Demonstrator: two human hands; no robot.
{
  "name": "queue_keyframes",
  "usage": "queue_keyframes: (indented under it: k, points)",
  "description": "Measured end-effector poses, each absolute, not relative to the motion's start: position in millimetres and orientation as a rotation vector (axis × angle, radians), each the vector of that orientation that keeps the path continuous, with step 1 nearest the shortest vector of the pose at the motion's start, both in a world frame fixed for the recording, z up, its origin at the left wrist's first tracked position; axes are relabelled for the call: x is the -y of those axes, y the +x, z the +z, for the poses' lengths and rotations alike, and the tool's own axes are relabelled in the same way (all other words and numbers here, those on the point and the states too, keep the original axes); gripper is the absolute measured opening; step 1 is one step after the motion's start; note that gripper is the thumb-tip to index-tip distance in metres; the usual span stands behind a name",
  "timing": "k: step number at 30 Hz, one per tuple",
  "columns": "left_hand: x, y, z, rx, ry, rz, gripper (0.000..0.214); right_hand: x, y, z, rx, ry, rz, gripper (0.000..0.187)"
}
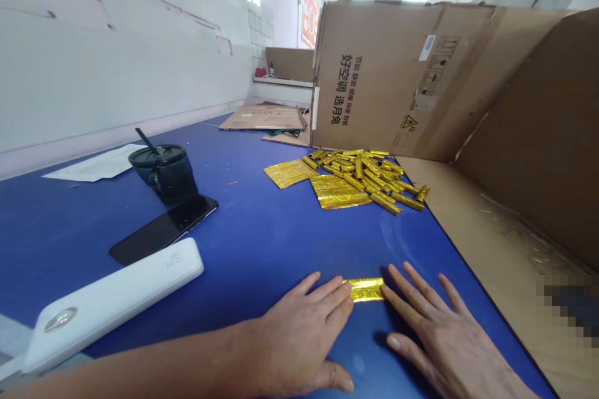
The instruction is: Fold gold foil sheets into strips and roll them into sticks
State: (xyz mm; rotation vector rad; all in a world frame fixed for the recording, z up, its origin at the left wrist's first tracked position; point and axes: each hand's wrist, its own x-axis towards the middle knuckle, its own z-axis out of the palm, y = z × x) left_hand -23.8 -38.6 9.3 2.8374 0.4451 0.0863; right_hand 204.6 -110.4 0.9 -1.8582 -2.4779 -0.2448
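A small strip of gold foil (367,289), partly folded or rolled, lies on the blue table near its front. My left hand (306,324) rests flat with fingers outstretched, its fingertips over the strip's left end. At the right end, my right hand (435,330) has its fingers spread, the index fingertip touching the foil. Farther back sits a pile of rolled gold foil tubes (369,171). Two flat gold foil sheets (337,192) lie beside the pile, one partly under the tubes.
On the left are a white sealer-like device (116,305), a black phone (163,230), a dark lidded cup (163,171) with a straw, and white paper (93,164). A large cardboard box (384,75) borders the table's right edge; flat cardboard (262,117) lies behind.
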Motion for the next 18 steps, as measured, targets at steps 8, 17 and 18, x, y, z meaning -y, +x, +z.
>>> queue_keyframes:
  k: [8, 17, 18]
  points:
    - [38.6, -23.8, 8.3, -0.44, 2.836, 0.103, 0.073, 101.9, 192.8, -1.5, 2.584, -1.625, -0.14, 0.048]
    - [38.5, -24.1, 12.0, -0.444, 2.816, 0.073, 0.072, 97.5, 203.6, 7.4, 2.624, -1.672, -0.133, 0.042]
    - [38.8, -23.8, 12.5, -0.448, 2.82, 0.071, 0.072, 97.2, 202.1, 7.6, 2.632, -1.66, -0.112, 0.043]
